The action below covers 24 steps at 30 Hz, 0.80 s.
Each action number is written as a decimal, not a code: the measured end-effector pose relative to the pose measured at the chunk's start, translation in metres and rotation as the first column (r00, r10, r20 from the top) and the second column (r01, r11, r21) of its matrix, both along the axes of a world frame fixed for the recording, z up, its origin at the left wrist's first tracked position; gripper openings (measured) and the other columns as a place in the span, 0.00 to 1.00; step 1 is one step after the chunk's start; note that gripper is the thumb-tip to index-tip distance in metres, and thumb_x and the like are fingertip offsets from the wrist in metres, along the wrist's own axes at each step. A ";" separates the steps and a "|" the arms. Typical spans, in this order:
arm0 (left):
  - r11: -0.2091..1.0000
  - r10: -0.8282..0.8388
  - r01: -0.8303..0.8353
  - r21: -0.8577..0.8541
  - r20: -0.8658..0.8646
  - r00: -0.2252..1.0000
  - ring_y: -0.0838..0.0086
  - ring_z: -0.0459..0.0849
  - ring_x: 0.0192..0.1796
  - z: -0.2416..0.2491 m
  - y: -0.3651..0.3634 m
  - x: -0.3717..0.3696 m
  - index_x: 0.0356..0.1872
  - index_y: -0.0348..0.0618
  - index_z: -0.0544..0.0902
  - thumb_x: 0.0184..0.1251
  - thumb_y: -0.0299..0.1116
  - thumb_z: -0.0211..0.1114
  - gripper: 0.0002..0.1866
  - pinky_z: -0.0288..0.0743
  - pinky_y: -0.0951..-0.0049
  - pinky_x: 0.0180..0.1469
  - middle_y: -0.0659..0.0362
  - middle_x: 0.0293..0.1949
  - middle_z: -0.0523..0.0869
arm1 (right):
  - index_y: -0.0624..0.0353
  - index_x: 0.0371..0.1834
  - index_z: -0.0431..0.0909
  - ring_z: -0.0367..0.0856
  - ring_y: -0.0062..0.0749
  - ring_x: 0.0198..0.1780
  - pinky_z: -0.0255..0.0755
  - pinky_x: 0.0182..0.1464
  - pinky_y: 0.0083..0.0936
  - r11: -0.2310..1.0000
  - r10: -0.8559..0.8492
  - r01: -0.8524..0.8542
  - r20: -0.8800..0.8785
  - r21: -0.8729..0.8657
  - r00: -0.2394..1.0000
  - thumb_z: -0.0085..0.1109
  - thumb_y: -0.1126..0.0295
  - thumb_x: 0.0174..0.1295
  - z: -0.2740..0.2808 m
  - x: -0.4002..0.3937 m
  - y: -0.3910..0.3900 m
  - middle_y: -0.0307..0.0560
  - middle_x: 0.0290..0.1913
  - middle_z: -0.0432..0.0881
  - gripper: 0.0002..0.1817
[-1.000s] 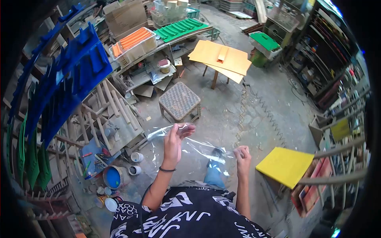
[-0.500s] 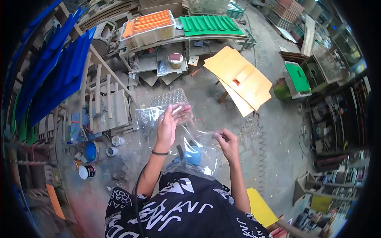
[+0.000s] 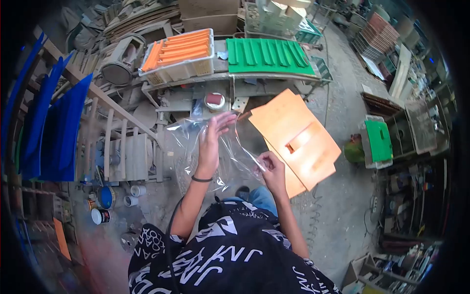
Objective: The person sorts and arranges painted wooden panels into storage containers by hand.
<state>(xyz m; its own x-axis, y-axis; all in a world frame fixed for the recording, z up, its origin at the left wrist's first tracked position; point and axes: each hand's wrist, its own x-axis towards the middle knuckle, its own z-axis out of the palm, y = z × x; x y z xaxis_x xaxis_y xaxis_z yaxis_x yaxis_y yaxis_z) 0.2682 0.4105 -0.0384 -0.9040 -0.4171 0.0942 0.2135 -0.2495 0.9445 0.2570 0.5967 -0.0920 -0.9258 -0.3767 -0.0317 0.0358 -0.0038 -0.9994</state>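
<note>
A clear, shiny plastic bag (image 3: 188,139) hangs between my two hands in front of my body. My left hand (image 3: 214,137) is upright with fingers stretched out and slightly bent, and the film lies around and against it. At the right side of the bag, my right hand (image 3: 271,169) pinches the film's edge between thumb and fingers. Just beyond that hand lie flat orange panels (image 3: 298,139) stacked askew, the top one with a small rectangular cutout.
Behind stands a bench with a crate (image 3: 181,73) of orange slats and a green ridged panel (image 3: 269,56). Blue panels (image 3: 63,127) lean on a wooden rack at left. Paint buckets (image 3: 101,215) stand on the floor. A green panel (image 3: 378,140) rests at right.
My view has moved forward, bringing the bench and orange panels nearer. My right hand has moved closer to the left one, and the bag has shifted up off my lap.
</note>
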 end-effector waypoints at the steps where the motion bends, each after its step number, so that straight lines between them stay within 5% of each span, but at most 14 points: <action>1: 0.999 0.033 -0.033 -0.018 0.009 0.999 0.72 0.76 0.52 0.002 -0.002 -0.012 0.51 0.35 0.73 0.71 0.46 0.36 0.25 0.64 0.74 0.53 0.52 0.49 0.79 | 0.66 0.31 0.71 0.76 0.20 0.27 0.70 0.30 0.15 0.999 0.052 -0.052 -0.009 -0.010 0.999 0.52 0.78 0.57 0.000 -0.016 -0.008 0.42 0.27 0.76 0.02; 8: 0.939 0.343 -0.343 0.007 0.023 0.939 0.74 0.73 0.52 -0.001 -0.037 -0.084 0.48 0.39 0.74 0.71 0.46 0.39 0.23 0.64 0.73 0.53 0.57 0.48 0.78 | 0.69 0.27 0.75 0.79 0.23 0.27 0.74 0.29 0.17 0.954 0.299 -0.299 0.013 0.001 0.954 0.48 0.75 0.60 -0.002 -0.126 -0.053 0.46 0.25 0.79 0.09; 14: 0.679 0.734 -0.733 -0.041 0.017 0.679 0.78 0.75 0.42 0.022 -0.077 -0.132 0.38 0.41 0.74 0.70 0.40 0.46 0.14 0.67 0.76 0.45 0.59 0.36 0.80 | 0.71 0.29 0.75 0.78 0.28 0.26 0.74 0.30 0.21 0.861 0.508 -0.502 0.117 -0.080 0.853 0.44 0.70 0.65 0.013 -0.197 -0.088 0.48 0.25 0.79 0.14; 16: 0.634 0.773 -0.774 -0.005 -0.018 0.634 0.80 0.76 0.39 0.036 -0.085 -0.148 0.37 0.41 0.74 0.68 0.37 0.51 0.10 0.67 0.78 0.42 0.61 0.31 0.80 | 0.71 0.29 0.75 0.78 0.27 0.26 0.73 0.30 0.21 0.813 0.582 -0.578 0.125 -0.075 0.803 0.44 0.70 0.65 0.017 -0.218 -0.095 0.49 0.25 0.79 0.15; 19: 0.580 0.793 -0.803 -0.139 -0.128 0.596 0.82 0.73 0.32 0.041 -0.096 -0.168 0.23 0.36 0.77 0.64 0.29 0.54 0.11 0.64 0.81 0.37 0.61 0.34 0.75 | 0.71 0.29 0.75 0.78 0.27 0.26 0.73 0.31 0.20 0.782 0.622 -0.621 0.129 -0.054 0.772 0.44 0.70 0.65 0.016 -0.240 -0.099 0.49 0.25 0.79 0.15; 24: 0.523 0.825 -0.831 -0.189 -0.134 0.550 0.83 0.70 0.28 0.057 -0.106 -0.206 0.19 0.32 0.76 0.60 0.25 0.57 0.11 0.62 0.83 0.33 0.61 0.34 0.72 | 0.72 0.29 0.76 0.78 0.23 0.26 0.71 0.29 0.18 0.771 0.636 -0.631 0.164 -0.084 0.754 0.47 0.72 0.63 0.010 -0.266 -0.118 0.47 0.23 0.79 0.13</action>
<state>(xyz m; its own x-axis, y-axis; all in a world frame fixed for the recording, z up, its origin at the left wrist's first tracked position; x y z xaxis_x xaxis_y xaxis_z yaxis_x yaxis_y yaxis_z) 0.0620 0.3047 0.0191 -0.1583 -0.9434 0.2914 0.2430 0.2488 0.9376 -0.0087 0.4786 -0.0818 -0.4549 -0.8776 -0.1513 0.2090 0.0599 -0.9761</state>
